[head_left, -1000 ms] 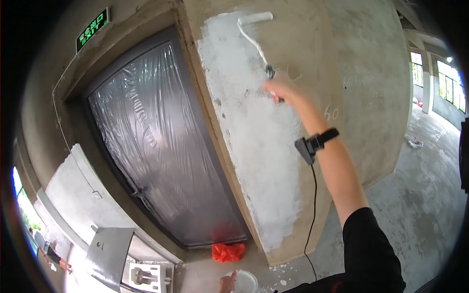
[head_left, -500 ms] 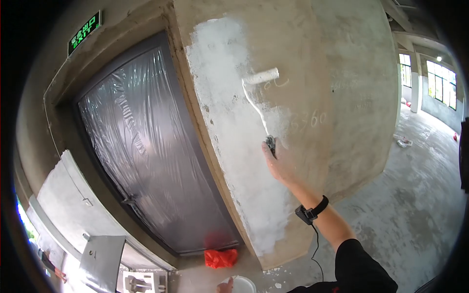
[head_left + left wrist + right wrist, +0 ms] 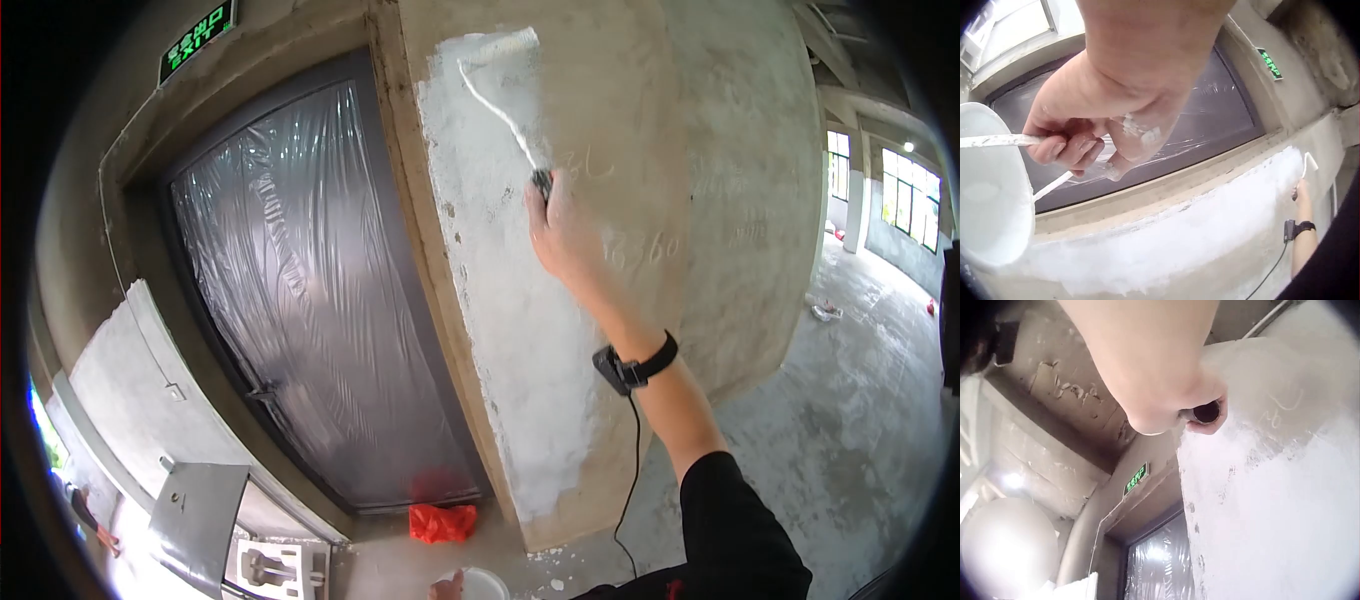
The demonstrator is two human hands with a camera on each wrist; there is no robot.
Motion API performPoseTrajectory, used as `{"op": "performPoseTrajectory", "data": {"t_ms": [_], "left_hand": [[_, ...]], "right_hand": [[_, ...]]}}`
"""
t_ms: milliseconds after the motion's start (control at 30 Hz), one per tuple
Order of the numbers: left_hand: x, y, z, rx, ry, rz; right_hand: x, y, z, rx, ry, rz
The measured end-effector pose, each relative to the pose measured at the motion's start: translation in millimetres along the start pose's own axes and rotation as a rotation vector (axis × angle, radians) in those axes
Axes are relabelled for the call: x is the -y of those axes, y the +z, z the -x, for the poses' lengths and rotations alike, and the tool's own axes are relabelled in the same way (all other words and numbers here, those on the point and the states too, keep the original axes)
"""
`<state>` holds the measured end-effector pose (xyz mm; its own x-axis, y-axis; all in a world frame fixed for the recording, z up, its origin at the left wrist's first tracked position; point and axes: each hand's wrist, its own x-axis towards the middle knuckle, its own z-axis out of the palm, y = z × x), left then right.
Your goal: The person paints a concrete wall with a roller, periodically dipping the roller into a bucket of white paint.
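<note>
Up on the wall, my right hand (image 3: 562, 235) grips the dark handle of a paint roller (image 3: 500, 48). Its white sleeve lies at the top of a white painted strip (image 3: 530, 350). The handle's round end (image 3: 1207, 412) shows inside the curled fingers in the right wrist view. Low down, my left hand (image 3: 1110, 112) has its fingers curled round the thin white bail (image 3: 997, 141) of a white bucket (image 3: 991, 194). White paint is smeared on that hand near the thumb. Only part of the bucket shows at the head view's bottom edge.
Left of the strip stands a door (image 3: 320, 300) wrapped in clear plastic. A red plastic bag (image 3: 442, 522) lies at its foot. A grey metal panel (image 3: 200, 520) and a white foam piece (image 3: 275, 570) are at lower left. A black cable (image 3: 636, 470) hangs from the right wrist.
The roller went down the wall, then back up to the strip's top, now further left than a second ago. The left hand stays low by the bucket.
</note>
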<state>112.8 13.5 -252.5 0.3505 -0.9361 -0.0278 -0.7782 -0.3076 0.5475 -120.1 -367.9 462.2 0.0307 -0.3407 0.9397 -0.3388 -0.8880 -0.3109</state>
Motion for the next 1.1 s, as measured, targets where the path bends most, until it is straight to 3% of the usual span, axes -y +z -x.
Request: {"op": "performPoseTrajectory", "data": {"t_ms": [33, 267, 333, 367, 433, 467, 533, 567, 633, 700, 833, 933, 1100], "left_hand": [[4, 1, 8, 0.001, -0.018, 0.014], [-2, -4, 14, -0.042, -0.111, 0.139], [-10, -12, 8, -0.065, -0.134, 0.176], [-11, -16, 4, -0.076, -0.147, 0.193], [-11, -23, 5, -0.090, -0.180, 0.220], [-10, -26, 8, -0.096, -0.198, 0.234], [-6, -29, 11, -0.109, -0.232, 0.264], [-8, -29, 12, -0.115, -0.248, 0.284], [-11, -31, 11, -0.128, -0.276, 0.322], [-10, -34, 9, -0.143, -0.302, 0.355], [-21, -44, 0, -0.175, -0.347, 0.429], [-33, -53, 1, -0.184, -0.391, 0.482], [-55, -77, -3, -0.197, -0.453, 0.554]], "right_hand": [[1, 2, -6, -0.011, -0.012, 0.144], [0, 37, -54, 0.070, 0.031, 0.297], [-23, 62, -77, -0.073, -0.466, 0.582], [-5, 53, -84, -0.076, -0.469, 0.582], [44, 27, -94, 0.037, -0.223, 0.458], [40, 34, -101, 0.039, -0.220, 0.457], [27, 51, -123, -0.034, -0.022, 0.297], [29, 45, -115, -0.030, -0.025, 0.299], [35, 19, -85, 0.154, -0.221, 0.406], [21, 32, -69, 0.128, 0.136, 0.210], [-4, 27, 3, 0.207, 0.219, 0.197], [-3, 14, 68, 0.255, 0.385, 0.259], [-45, 33, 208, 0.298, 0.498, 0.228]]}}
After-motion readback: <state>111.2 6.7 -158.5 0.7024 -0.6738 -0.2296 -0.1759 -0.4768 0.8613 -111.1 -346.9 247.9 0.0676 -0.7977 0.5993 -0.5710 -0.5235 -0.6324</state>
